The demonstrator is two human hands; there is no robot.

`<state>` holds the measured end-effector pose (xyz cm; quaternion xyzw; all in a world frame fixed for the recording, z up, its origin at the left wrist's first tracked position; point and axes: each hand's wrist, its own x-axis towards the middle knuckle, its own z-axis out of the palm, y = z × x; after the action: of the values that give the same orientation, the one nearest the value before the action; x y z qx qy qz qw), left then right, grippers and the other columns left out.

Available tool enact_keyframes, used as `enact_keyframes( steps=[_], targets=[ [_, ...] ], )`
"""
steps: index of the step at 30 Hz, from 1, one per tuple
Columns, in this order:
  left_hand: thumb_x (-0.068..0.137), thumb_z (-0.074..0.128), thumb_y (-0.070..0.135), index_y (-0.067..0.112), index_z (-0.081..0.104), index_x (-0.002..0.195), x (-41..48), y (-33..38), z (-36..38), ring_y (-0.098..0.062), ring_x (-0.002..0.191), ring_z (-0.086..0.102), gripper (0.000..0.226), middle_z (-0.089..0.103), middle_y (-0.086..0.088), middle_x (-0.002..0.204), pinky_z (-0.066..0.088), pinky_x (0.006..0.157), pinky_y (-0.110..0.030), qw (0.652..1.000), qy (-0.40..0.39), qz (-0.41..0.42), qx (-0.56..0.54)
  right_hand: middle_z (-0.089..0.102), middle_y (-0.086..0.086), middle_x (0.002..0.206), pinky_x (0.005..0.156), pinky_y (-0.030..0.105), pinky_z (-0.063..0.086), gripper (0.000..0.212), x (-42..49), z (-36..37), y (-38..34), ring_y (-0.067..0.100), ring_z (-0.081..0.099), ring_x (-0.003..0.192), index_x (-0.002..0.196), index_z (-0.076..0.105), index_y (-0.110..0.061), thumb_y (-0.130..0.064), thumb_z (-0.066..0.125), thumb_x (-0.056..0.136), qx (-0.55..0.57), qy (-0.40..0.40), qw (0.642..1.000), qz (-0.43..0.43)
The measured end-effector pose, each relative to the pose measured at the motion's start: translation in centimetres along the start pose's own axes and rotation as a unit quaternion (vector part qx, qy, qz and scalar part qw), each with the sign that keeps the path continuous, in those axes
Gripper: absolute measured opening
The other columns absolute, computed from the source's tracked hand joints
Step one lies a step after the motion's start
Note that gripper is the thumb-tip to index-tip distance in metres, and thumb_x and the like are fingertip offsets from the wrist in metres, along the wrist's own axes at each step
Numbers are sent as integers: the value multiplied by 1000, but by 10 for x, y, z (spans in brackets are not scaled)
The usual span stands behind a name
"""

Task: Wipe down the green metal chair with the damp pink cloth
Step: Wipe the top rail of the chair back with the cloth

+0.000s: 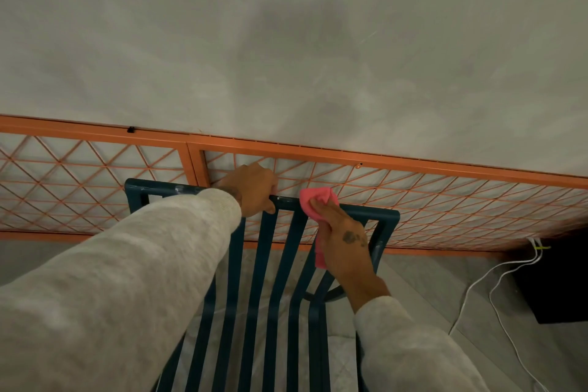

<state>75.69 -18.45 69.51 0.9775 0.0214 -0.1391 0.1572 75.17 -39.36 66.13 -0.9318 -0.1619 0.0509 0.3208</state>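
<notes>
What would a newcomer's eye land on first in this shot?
The bright pink cloth, pressed by the right hand on the top rail of the green metal chair at centre. The left hand grips that rail beside it, and an orange lattice panel runs along the wall behind.

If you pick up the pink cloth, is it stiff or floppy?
Probably floppy: the cloth bunches over the chair rail and hangs below the right hand. Likely light, since one flat hand alone presses it in place.
</notes>
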Motion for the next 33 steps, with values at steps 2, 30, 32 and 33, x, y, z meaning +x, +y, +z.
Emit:
enact_keyframes(
  steps=[2, 30, 32, 33],
  targets=[
    [81, 74, 36, 18, 66, 102, 0, -1, 1, -21, 88, 62, 28, 67, -3, 100, 53, 78, -38, 1000, 5, 0, -3, 64, 8, 120, 63, 10, 49, 43, 1, -8, 14, 18, 61, 76, 135, 55, -25, -3, 50, 98, -14, 12, 1000, -4],
    [81, 73, 39, 18, 65, 99, -1, -3, 7, -20, 86, 61, 29, 65, -1, 96, 53, 76, -38, 1000, 21, -7, -11, 55, 1, 137, 68, 0, 43, 44, 4, 1, 1, 18, 60, 96, 138, 51, -26, -6, 49, 99, 3, -13, 1000, -22],
    [81, 73, 38, 19, 66, 99, -2, -3, 8, -21, 86, 61, 27, 66, -1, 97, 54, 77, -39, 1000, 26, -6, -14, 62, 3, 128, 78, 11, 46, 41, 2, -5, 15, 20, 63, 91, 133, 57, -24, -6, 52, 97, -7, 0, 999, -45],
    [81, 73, 38, 19, 66, 99, -2, -4, 8, -21, 86, 62, 27, 66, -1, 97, 54, 78, -40, 999, 29, -5, -15, 66, 5, 120, 76, 12, 46, 39, 2, -8, 23, 19, 63, 83, 130, 60, -22, -4, 54, 96, -17, 22, 998, -56]
  ],
)
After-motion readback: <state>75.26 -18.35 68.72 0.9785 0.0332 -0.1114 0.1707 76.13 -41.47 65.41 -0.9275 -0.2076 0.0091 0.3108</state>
